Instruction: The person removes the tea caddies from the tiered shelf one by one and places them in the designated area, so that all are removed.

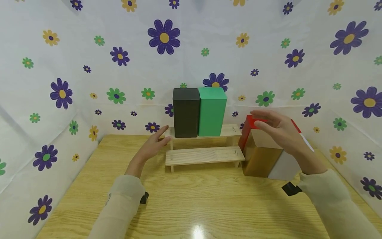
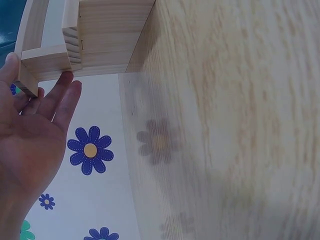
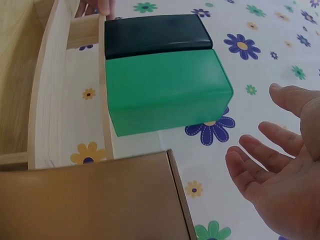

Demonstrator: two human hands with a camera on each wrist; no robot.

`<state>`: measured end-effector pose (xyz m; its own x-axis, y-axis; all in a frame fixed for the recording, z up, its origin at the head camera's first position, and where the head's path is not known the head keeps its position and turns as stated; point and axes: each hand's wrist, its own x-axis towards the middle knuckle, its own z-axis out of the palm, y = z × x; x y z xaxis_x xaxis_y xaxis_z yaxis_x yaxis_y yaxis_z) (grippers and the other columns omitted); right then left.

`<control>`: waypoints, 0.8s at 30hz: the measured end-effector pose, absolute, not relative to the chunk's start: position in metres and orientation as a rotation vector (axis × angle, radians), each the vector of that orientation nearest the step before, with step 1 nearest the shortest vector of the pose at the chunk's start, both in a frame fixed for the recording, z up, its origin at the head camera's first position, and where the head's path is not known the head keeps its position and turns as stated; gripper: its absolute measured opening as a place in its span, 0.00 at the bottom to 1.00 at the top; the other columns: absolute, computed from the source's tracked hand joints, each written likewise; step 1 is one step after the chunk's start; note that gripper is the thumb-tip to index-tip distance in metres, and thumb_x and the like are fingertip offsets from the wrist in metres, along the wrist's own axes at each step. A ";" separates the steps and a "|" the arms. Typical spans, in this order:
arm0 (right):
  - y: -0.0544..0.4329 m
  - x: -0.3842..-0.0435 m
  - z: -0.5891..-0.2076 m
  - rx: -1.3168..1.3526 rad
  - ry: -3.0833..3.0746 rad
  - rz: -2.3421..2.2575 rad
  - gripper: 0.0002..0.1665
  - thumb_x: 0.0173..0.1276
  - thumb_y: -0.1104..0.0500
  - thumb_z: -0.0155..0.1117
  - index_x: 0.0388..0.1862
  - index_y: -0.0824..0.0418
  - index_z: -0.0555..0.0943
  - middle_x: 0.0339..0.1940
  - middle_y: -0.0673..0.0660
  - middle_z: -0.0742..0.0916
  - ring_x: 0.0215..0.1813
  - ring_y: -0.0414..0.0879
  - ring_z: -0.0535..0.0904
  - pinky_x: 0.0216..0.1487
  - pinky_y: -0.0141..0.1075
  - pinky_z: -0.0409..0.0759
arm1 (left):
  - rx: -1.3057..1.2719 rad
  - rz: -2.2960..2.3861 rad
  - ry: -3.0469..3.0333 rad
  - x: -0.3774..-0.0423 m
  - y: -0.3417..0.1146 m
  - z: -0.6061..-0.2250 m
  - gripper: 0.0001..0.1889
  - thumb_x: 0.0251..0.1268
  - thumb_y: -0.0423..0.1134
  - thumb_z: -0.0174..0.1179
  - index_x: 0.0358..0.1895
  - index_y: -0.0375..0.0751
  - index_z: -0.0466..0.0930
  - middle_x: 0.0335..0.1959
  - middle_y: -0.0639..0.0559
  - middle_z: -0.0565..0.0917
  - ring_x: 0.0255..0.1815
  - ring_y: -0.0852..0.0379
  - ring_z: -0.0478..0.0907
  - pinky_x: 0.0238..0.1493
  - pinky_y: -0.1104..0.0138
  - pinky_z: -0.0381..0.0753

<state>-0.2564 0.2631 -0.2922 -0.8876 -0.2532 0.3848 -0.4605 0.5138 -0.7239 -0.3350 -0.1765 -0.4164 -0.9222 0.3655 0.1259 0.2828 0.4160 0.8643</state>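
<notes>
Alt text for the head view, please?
A black box and a green box stand side by side atop a two-step wooden rack; the left hand touches it, the right hand is near a red box, gold box and white box.

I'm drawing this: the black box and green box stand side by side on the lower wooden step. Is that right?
Not quite: the black box and green box do stand side by side, but on the upper wooden step, as the head view shows.

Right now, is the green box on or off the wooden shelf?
On: the green box stands upright on its upper step, beside the black box.
</notes>
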 end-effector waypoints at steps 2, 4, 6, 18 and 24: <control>0.257 -0.262 -0.293 0.639 -2.524 1.302 0.27 0.79 0.57 0.62 0.74 0.59 0.75 0.70 0.60 0.79 0.68 0.54 0.77 0.59 0.21 0.75 | 0.593 1.549 2.569 -0.335 -0.177 -0.417 0.37 0.84 0.50 0.50 0.85 0.41 0.46 0.85 0.43 0.49 0.78 0.32 0.60 0.74 0.45 0.66; 0.251 -0.267 -0.292 0.672 -2.529 1.290 0.27 0.79 0.57 0.61 0.75 0.59 0.74 0.70 0.60 0.80 0.69 0.57 0.76 0.60 0.24 0.75 | 0.592 1.548 2.570 -0.335 -0.177 -0.418 0.37 0.84 0.50 0.50 0.85 0.41 0.46 0.85 0.43 0.49 0.78 0.31 0.61 0.74 0.45 0.66; 0.245 -0.272 -0.292 0.688 -2.535 1.278 0.28 0.79 0.55 0.62 0.75 0.59 0.74 0.71 0.60 0.79 0.70 0.58 0.76 0.64 0.31 0.77 | 0.587 1.550 2.567 -0.335 -0.176 -0.417 0.37 0.84 0.50 0.50 0.85 0.41 0.46 0.85 0.43 0.49 0.78 0.32 0.61 0.74 0.45 0.66; 0.212 -0.308 -0.278 0.580 -2.576 1.345 0.36 0.77 0.44 0.63 0.78 0.56 0.70 0.74 0.61 0.76 0.70 0.61 0.75 0.67 0.62 0.74 | 0.602 1.544 2.582 -0.336 -0.177 -0.417 0.37 0.84 0.50 0.50 0.85 0.41 0.47 0.85 0.42 0.49 0.78 0.32 0.59 0.74 0.44 0.65; 0.199 -0.327 -0.273 0.550 -2.568 1.332 0.42 0.76 0.40 0.62 0.80 0.58 0.65 0.78 0.61 0.71 0.76 0.61 0.69 0.70 0.62 0.71 | 0.596 1.541 2.582 -0.336 -0.177 -0.417 0.37 0.84 0.49 0.51 0.85 0.41 0.46 0.85 0.42 0.49 0.79 0.32 0.59 0.74 0.45 0.66</control>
